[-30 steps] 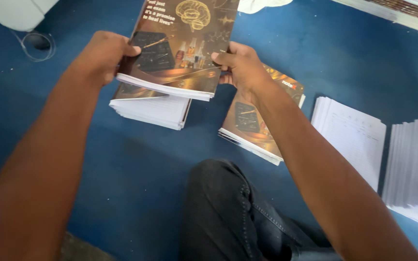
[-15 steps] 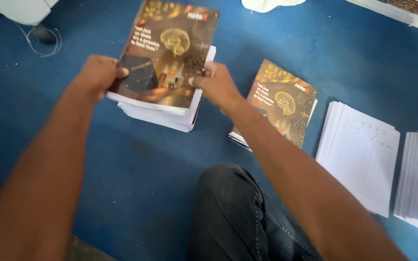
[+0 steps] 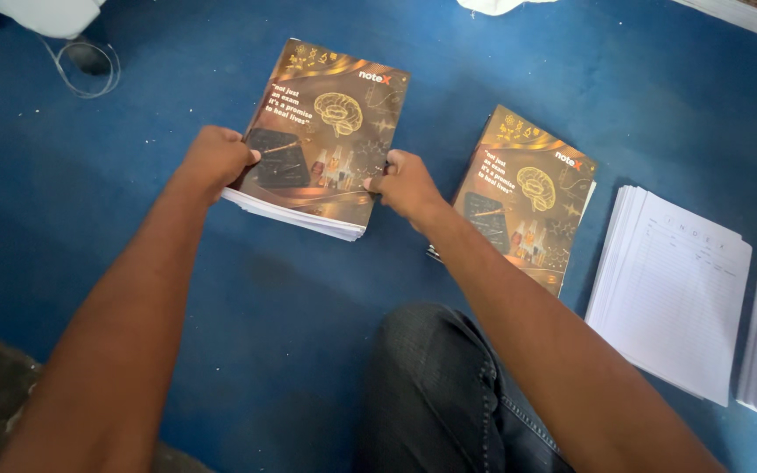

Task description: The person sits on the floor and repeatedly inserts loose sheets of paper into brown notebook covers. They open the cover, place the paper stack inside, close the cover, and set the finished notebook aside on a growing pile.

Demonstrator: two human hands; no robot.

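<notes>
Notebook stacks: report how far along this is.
Done: a covered stack lies on the blue floor. In hand: left hand and right hand grip a covered notebook pile by its edges. Left: white page stacks beside them have no covers.

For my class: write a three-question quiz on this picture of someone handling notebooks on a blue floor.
1. True or false: both hands grip the same stack of notebooks.
2. Which lies farthest right: A) lined paper stacks, B) second notebook stack, C) wire loop?
3. What colour is the floor?

Key:
1. True: the left hand and right hand hold the stack of notebooks.
2. A: the lined paper stacks, beyond the second notebook stack.
3. Blue floor.
</notes>
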